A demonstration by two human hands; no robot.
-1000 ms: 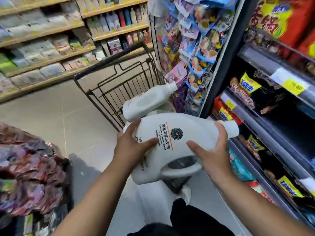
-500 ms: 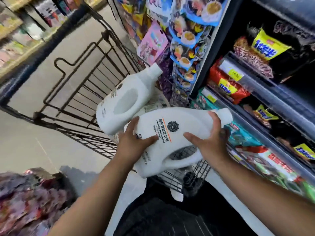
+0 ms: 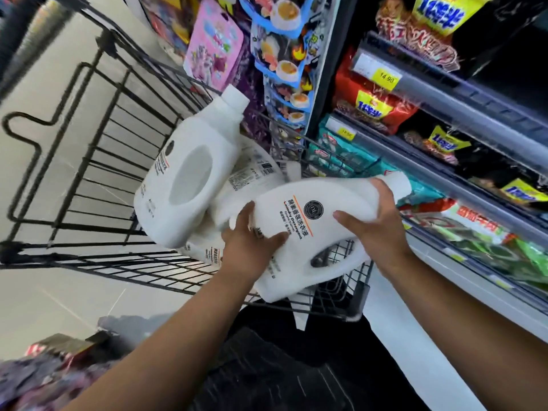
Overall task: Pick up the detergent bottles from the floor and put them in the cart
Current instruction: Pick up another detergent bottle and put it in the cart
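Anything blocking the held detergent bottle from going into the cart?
Nothing blocks it: the held bottle, in left hand and right hand, is over the near rim of the cart. Inside, a leaning bottle and a lying bottle occupy the floor, so it likely lands against them.

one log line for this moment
held bottle | left hand holds body | right hand holds neck | over cart | leaning bottle already inside

The detergent bottle point(image 3: 299, 221) at centre carries a label reading "Laundry Detergent" beside the Chinese characters 酵素香氛洗衣液. Toward one o'clock, a yellow price tag point(image 3: 385, 79) on the shelf edge point(image 3: 444, 88) reads 14.90.
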